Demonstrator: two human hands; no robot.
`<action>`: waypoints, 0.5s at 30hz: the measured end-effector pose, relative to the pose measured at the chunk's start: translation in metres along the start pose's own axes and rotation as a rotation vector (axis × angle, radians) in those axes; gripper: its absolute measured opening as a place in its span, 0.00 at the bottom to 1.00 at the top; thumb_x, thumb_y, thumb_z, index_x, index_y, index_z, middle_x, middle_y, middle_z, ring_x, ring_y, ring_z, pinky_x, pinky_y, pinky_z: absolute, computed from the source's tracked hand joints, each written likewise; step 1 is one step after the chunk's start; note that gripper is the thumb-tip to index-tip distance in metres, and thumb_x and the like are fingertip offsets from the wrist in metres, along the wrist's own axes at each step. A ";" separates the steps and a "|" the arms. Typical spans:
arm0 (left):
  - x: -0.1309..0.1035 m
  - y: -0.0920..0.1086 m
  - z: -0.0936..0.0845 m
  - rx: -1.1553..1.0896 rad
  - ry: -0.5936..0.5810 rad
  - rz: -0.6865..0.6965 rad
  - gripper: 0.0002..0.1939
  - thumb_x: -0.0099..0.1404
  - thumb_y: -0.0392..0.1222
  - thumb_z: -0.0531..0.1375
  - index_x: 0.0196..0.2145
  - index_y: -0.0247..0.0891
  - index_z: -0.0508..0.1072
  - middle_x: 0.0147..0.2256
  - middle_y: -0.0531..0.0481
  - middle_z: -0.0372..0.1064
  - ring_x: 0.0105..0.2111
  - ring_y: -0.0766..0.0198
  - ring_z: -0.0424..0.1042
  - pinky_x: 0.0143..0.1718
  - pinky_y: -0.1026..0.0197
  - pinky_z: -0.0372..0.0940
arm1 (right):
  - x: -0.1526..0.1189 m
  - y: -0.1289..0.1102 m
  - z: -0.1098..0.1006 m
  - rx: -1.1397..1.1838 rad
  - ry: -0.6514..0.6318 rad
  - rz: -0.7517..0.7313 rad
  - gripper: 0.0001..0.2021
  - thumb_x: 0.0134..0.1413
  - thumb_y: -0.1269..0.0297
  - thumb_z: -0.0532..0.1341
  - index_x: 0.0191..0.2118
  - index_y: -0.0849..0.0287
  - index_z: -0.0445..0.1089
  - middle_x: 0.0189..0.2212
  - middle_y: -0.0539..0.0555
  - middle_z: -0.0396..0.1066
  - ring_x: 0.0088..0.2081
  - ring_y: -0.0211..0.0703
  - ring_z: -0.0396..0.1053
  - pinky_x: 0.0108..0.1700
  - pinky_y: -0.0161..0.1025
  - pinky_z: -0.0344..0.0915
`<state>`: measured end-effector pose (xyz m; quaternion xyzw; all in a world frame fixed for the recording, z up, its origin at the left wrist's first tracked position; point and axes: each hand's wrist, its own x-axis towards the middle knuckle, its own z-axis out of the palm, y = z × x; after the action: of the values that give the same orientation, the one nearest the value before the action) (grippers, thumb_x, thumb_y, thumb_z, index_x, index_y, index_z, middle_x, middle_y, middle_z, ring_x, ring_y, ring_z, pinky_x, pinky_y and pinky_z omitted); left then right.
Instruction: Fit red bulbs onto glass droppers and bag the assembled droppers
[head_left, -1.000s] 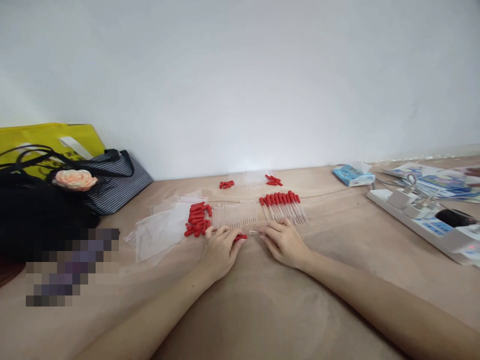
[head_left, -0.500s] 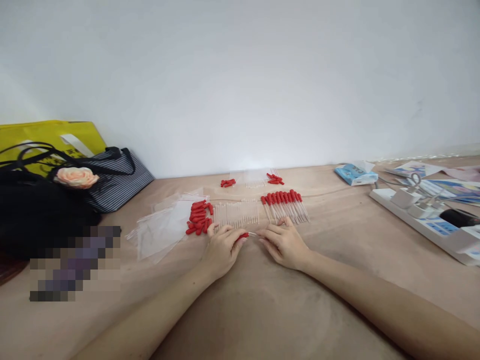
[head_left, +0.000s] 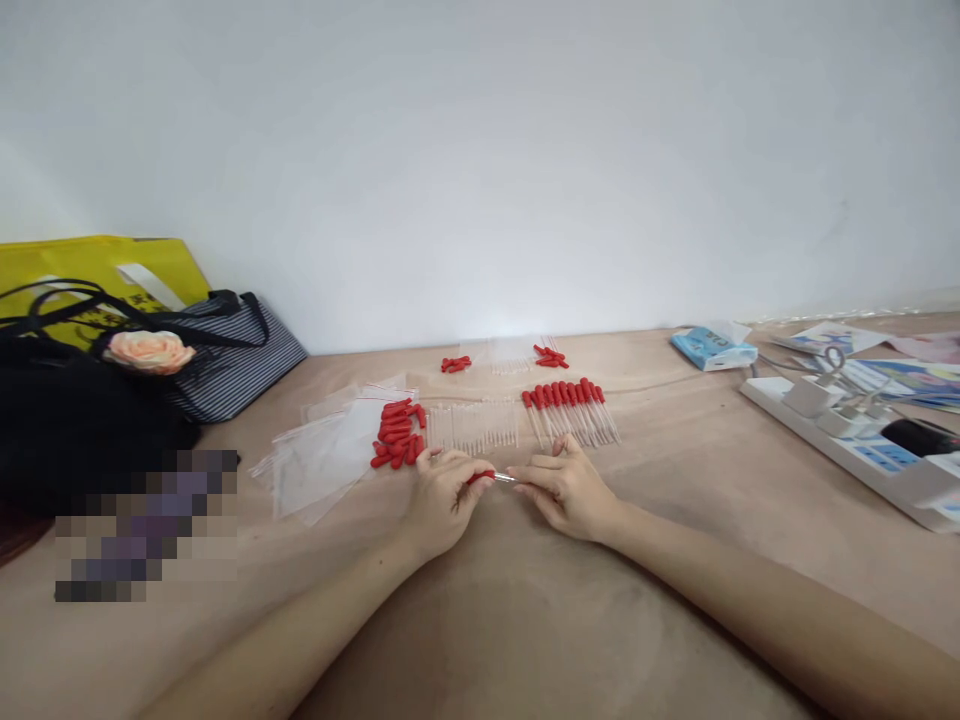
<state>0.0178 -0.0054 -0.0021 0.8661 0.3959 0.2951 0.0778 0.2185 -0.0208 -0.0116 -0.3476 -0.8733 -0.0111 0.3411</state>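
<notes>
Red bulb (head_left: pixel 483 476) and clear tube (head_left: pixel 505 478) meet end to end between the person's hands, over the near part of the surface (head_left: pixel 487 620) and in front of the laid-out rows. The left hand (head_left: pixel 444 500) pinches the bulb between thumb and fingers, its open end turned toward the right; the right hand (head_left: pixel 568 490) pinches the tube, most of which its fingers hide, so only a short length shows in the gap. The step in hand appears to be fitting the tube into the bulb's mouth; how far it has gone in cannot be told. Judging from this pose, the next move calls for a steady grip on the bulb and a straight, gentle push along the tube's line, since a slanted push might slip off or strain a thin tube. Behind the left hand lies a pile of loose red bulbs (head_left: pixel 396 434), with a row of bare clear tubes (head_left: pixel 472 425) to its right, and beyond the right hand a row of red-topped tubes (head_left: pixel 566 397), whose finished look suggests the same joining.
</notes>
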 end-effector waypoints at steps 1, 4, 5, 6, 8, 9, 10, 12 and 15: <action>0.000 0.001 0.000 0.009 -0.003 0.022 0.07 0.63 0.40 0.51 0.33 0.43 0.69 0.28 0.56 0.70 0.33 0.65 0.67 0.46 0.52 0.43 | 0.000 0.000 -0.001 -0.023 -0.006 -0.018 0.10 0.55 0.69 0.51 0.39 0.59 0.69 0.23 0.49 0.68 0.23 0.34 0.58 0.35 0.39 0.45; 0.000 0.003 -0.001 0.031 -0.017 0.093 0.07 0.63 0.39 0.51 0.32 0.41 0.68 0.28 0.56 0.70 0.32 0.66 0.67 0.48 0.51 0.42 | 0.000 0.001 -0.003 -0.088 -0.009 -0.069 0.10 0.55 0.71 0.50 0.35 0.60 0.69 0.23 0.49 0.68 0.22 0.33 0.56 0.35 0.40 0.44; 0.000 0.004 0.000 0.038 -0.020 0.114 0.07 0.63 0.38 0.50 0.31 0.41 0.68 0.28 0.56 0.70 0.31 0.66 0.67 0.48 0.51 0.42 | -0.001 0.000 -0.003 -0.104 -0.005 -0.078 0.11 0.54 0.71 0.50 0.33 0.61 0.69 0.23 0.49 0.68 0.22 0.33 0.56 0.35 0.40 0.43; 0.000 0.004 0.000 0.045 -0.022 0.131 0.08 0.63 0.38 0.50 0.31 0.41 0.68 0.28 0.56 0.70 0.31 0.66 0.67 0.49 0.51 0.42 | -0.001 0.000 -0.003 -0.117 0.002 -0.083 0.11 0.54 0.71 0.50 0.32 0.61 0.69 0.22 0.49 0.67 0.22 0.33 0.55 0.35 0.40 0.43; 0.000 0.006 0.000 0.062 -0.030 0.152 0.08 0.63 0.38 0.49 0.32 0.40 0.68 0.28 0.55 0.71 0.31 0.66 0.67 0.49 0.51 0.43 | -0.001 -0.001 -0.002 -0.135 0.018 -0.087 0.11 0.54 0.71 0.49 0.31 0.62 0.69 0.22 0.49 0.66 0.22 0.33 0.55 0.34 0.39 0.43; 0.000 0.007 0.000 0.071 -0.037 0.157 0.08 0.64 0.38 0.49 0.32 0.40 0.68 0.29 0.55 0.71 0.31 0.66 0.67 0.49 0.51 0.43 | -0.001 -0.002 -0.001 -0.141 0.024 -0.090 0.11 0.54 0.71 0.49 0.31 0.62 0.69 0.21 0.49 0.65 0.22 0.34 0.55 0.34 0.39 0.43; -0.001 0.008 0.000 0.080 -0.047 0.160 0.09 0.64 0.38 0.49 0.32 0.40 0.68 0.29 0.54 0.71 0.32 0.66 0.67 0.49 0.51 0.43 | -0.001 -0.003 0.000 -0.145 0.024 -0.094 0.11 0.54 0.71 0.49 0.31 0.62 0.69 0.21 0.49 0.65 0.23 0.34 0.54 0.34 0.39 0.44; -0.001 0.009 -0.001 0.094 -0.072 0.163 0.09 0.63 0.38 0.48 0.32 0.40 0.68 0.30 0.54 0.71 0.32 0.65 0.67 0.50 0.51 0.43 | 0.000 -0.003 0.002 -0.144 0.013 -0.099 0.12 0.55 0.71 0.48 0.30 0.62 0.68 0.22 0.50 0.64 0.23 0.34 0.54 0.34 0.39 0.44; -0.002 0.011 -0.002 0.103 -0.096 0.169 0.09 0.63 0.38 0.48 0.32 0.40 0.68 0.30 0.54 0.71 0.33 0.65 0.67 0.51 0.51 0.43 | 0.000 -0.003 0.004 -0.128 -0.011 -0.101 0.13 0.56 0.71 0.48 0.29 0.62 0.68 0.22 0.50 0.63 0.23 0.35 0.54 0.34 0.38 0.45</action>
<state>0.0225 -0.0141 0.0027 0.9124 0.3320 0.2379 0.0268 0.2139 -0.0222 -0.0135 -0.3242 -0.8891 -0.0825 0.3123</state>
